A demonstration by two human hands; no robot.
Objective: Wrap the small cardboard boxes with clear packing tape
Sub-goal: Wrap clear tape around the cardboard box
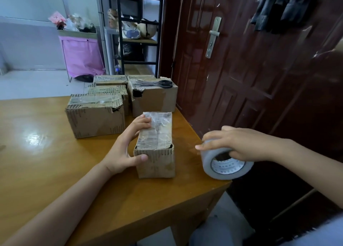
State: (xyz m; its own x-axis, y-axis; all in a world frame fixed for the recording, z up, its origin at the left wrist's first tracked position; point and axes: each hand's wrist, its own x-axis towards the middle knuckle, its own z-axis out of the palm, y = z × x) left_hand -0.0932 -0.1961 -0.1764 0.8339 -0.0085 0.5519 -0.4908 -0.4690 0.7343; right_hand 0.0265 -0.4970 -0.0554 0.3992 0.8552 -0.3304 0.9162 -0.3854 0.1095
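A small oblong brown corrugated cardboard box (156, 145), its top glossy with wrinkled clear tape, stands on the smooth orange-brown wooden table (46, 149) near the right edge. The left hand (128, 145) grips its left side, thumb on the near face. The right hand (235, 143) holds the wide grey roll of packing tape (220, 164), fingers curled over its rim, just right of the box. Black-handled scissors (163, 83) lie on a larger torn carton (154, 99) behind
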